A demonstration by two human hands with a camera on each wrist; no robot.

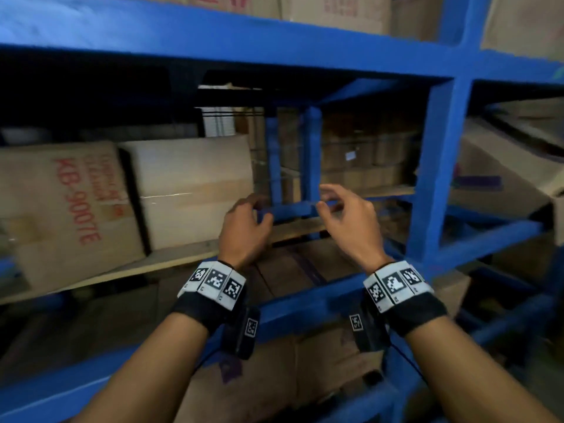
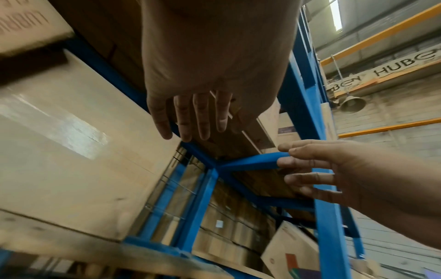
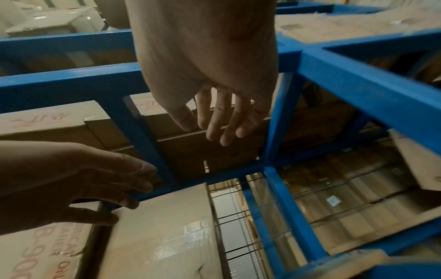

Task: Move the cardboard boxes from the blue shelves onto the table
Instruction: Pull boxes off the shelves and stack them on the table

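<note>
2 empty, loose-fingered hands, left hand point(image 1: 244, 227) and right hand point(image 1: 345, 215), beside 2 cardboard boxes point(image 1: 189, 190) on blue shelves point(image 1: 433, 166).

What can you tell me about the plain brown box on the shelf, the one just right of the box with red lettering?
The plain cardboard box is tan and unprinted, sealed with a glossy strip of clear tape across its front. It stands on the wooden board of the blue shelf, close beside the red-lettered box and leaning a little. The left hand hovers near its right edge; whether it touches is unclear.
</note>
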